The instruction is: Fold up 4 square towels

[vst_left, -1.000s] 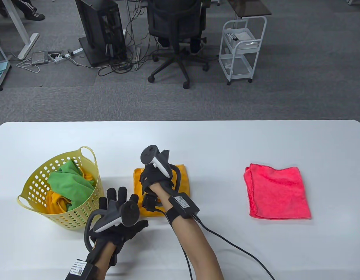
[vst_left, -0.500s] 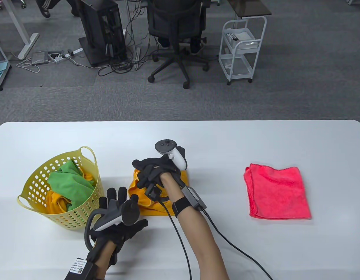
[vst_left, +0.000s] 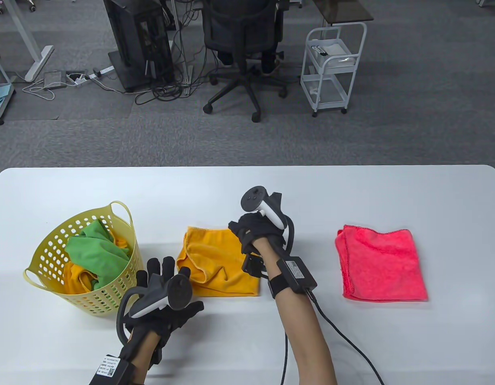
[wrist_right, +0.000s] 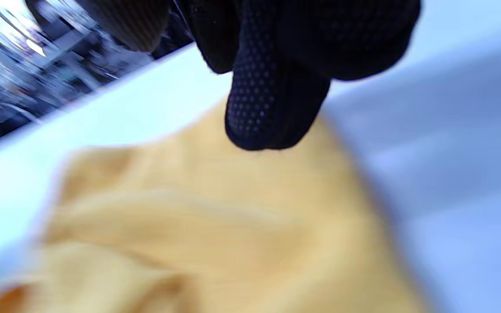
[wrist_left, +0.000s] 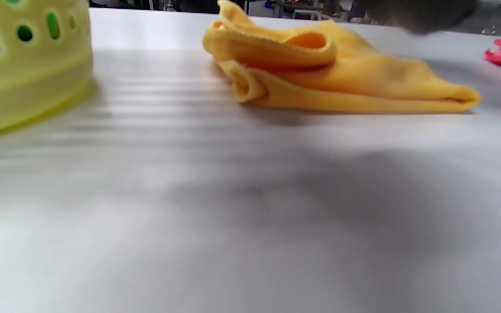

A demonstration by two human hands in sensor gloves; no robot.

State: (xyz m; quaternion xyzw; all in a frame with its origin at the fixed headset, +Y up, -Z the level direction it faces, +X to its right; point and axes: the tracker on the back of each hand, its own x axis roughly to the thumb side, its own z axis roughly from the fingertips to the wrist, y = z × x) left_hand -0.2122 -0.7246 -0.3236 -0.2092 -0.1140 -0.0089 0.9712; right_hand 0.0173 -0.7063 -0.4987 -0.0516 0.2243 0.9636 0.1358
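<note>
The right hand (vst_left: 257,232), fingers curled and apparently empty, has been drawn rightward off the orange towel (vst_left: 219,262), left folded but rumpled beside it, while the left hand (vst_left: 167,294) rests spread; smoothing seems needed.

The left hand (vst_left: 161,296) is lying low at about seven o'clock on the table, palm down, its gloved fingers (vst_left: 155,266) stretching straight toward twelve and spreading a little, gripping nothing. The right hand (vst_left: 257,232) is hovering near the centre, its forearm rising from about five o'clock, wrist bending so the curled fingers (wrist_right: 272,108) are drooping toward nine o'clock; whether they are pinching anything is not clear.
</note>
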